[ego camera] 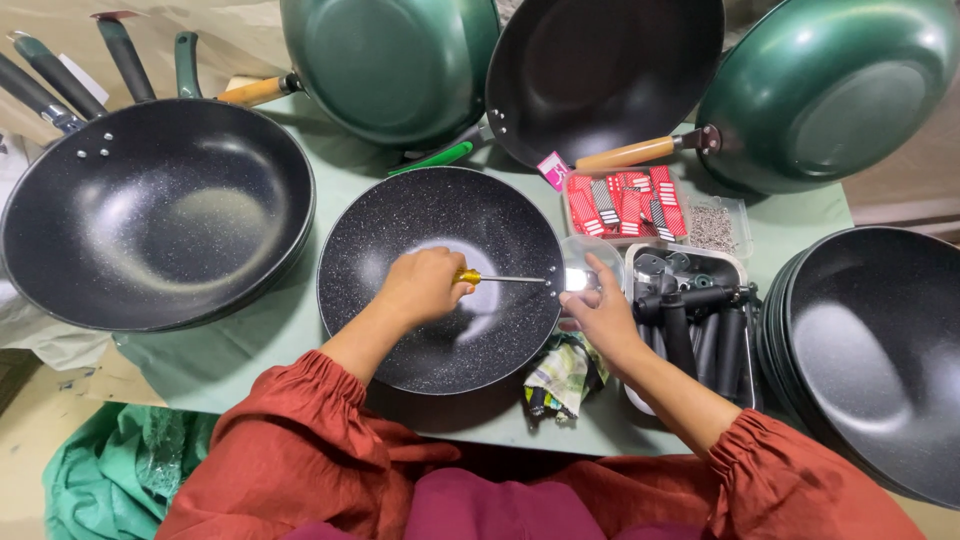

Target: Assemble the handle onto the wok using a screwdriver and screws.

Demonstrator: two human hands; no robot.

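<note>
A black speckled wok [400,250] lies open-side up in front of me on the green table [250,340]. My left hand [422,285] sits inside it, gripping a yellow-handled screwdriver [500,278] whose tip points at the wok's right wall. Outside that wall, my right hand [600,305] presses against the rim beside a clear plastic piece [585,255]. What the fingers pinch is hidden.
A large black wok [155,215] lies at the left. At the back are green woks [390,60] [830,90] and a black one [600,70] with wooden handles. Right: a tray of black handles [700,320], a red-tag box [630,205], stacked black woks [880,350].
</note>
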